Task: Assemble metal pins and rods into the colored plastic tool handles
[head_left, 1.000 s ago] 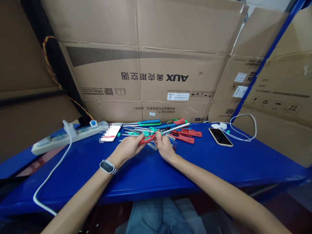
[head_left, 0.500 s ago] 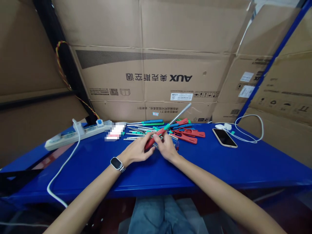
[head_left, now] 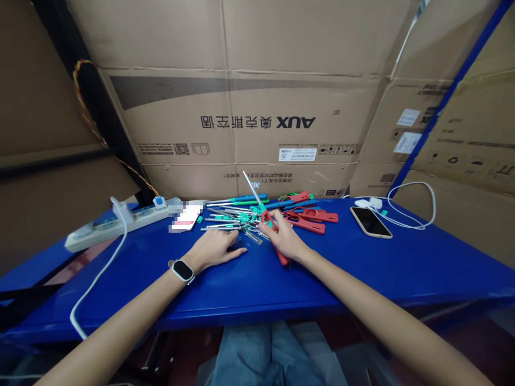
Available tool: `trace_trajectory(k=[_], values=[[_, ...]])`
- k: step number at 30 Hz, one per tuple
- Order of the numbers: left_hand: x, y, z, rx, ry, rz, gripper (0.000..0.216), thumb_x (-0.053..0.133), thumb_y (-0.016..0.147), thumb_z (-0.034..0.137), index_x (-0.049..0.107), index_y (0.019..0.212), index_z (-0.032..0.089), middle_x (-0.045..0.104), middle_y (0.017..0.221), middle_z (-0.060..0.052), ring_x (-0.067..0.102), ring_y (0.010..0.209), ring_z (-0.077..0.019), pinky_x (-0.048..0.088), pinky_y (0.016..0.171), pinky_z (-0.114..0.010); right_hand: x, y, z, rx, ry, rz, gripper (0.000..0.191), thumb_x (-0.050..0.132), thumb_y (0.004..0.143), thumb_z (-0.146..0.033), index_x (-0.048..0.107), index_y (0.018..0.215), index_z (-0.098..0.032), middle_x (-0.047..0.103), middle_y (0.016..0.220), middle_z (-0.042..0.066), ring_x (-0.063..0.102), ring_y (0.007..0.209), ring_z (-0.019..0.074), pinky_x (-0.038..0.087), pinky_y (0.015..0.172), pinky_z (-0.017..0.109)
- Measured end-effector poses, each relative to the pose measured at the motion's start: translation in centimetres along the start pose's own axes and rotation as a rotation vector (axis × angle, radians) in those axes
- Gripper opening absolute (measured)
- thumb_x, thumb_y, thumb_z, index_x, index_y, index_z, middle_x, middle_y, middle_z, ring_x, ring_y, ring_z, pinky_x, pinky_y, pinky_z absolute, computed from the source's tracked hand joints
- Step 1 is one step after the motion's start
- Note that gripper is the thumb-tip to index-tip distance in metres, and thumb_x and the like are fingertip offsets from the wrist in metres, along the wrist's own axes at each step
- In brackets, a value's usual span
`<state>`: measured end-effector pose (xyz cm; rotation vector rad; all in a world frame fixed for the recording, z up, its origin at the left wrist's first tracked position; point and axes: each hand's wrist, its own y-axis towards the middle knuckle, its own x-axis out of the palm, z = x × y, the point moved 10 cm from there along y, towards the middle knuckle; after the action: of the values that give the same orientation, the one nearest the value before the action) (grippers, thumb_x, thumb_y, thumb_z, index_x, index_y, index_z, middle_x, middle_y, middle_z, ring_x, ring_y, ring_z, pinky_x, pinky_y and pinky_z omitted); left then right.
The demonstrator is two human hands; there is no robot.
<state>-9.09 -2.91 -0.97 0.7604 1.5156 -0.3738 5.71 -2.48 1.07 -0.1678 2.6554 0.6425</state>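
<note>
My right hand (head_left: 285, 236) is closed around a long-necked lighter (head_left: 283, 258) with a red handle, a green collar and a thin metal tube. The tube points up and to the left. My left hand (head_left: 213, 249), a watch (head_left: 183, 271) on its wrist, rests by the near left edge of the pile, thumb and fingers apart and nothing visible in them. Between the hands lie loose metal tubes with green parts (head_left: 229, 217) and a small clear piece (head_left: 254, 238). Several red lighter casings (head_left: 311, 224) lie right of the pile; blue and green lighters (head_left: 249, 198) lie behind it.
A power strip (head_left: 137, 219) with a white cable (head_left: 100, 279) runs along the left of the blue table (head_left: 225, 292). Left of the pile is a partly blurred white packet (head_left: 193, 214). A phone (head_left: 370, 222) and a coiled white charging cable (head_left: 430, 206) lie right. Cardboard (head_left: 257, 102) walls the back.
Both hands were on the red lighter; my left hand has let go and moved left. The lighter's tube has swung from pointing right to pointing left. The camera view has shifted slightly.
</note>
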Motion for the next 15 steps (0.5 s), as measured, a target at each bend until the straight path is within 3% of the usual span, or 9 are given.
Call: trace_trajectory(k=[4,8,12,15], values=[[0.2,1.8,-0.1,0.046,0.010,0.039,0.046,0.045,0.095,0.059,0.055,0.074,0.018,0.063,0.063,-0.007,0.061,0.056,-0.0214,0.034,0.054,-0.028,0.2,-0.8,0.0,-0.013,0.003,-0.057,0.029,0.057,0.090,-0.047,0.050,0.101,-0.021,0.060,0.097,0.001,0.054,0.086,0.0173,0.042,0.081,0.031],[0.0,2.7,0.0,0.087,0.019,0.102,0.049,0.043,0.095,0.059,0.057,0.072,0.018,0.064,0.065,-0.009,0.061,0.058,-0.0211,0.038,0.057,-0.029,0.1,-1.0,0.3,-0.023,0.000,-0.055,0.027,0.057,0.091,-0.046,0.053,0.100,-0.021,0.061,0.097,0.002,0.055,0.088,0.0178,0.043,0.083,0.032],[-1.0,1.5,-0.2,0.069,0.071,0.144,0.044,0.030,0.103,0.042,0.058,0.078,0.018,0.068,0.073,-0.010,0.062,0.063,-0.0205,0.036,0.058,-0.029,0.1,-0.8,0.3,-0.016,-0.015,-0.112,0.033,0.060,0.089,-0.048,0.058,0.103,-0.019,0.063,0.092,0.001,0.055,0.076,0.0155,0.044,0.074,0.029],[-1.4,-0.6,-0.5,0.040,0.046,0.106,0.040,0.029,0.103,0.036,0.057,0.080,0.019,0.067,0.071,-0.007,0.061,0.061,-0.0197,0.033,0.056,-0.029,-0.1,-1.1,0.0,-0.010,-0.056,-0.203,0.038,0.064,0.086,-0.050,0.065,0.106,-0.018,0.063,0.082,0.000,0.053,0.067,0.0148,0.042,0.065,0.028]])
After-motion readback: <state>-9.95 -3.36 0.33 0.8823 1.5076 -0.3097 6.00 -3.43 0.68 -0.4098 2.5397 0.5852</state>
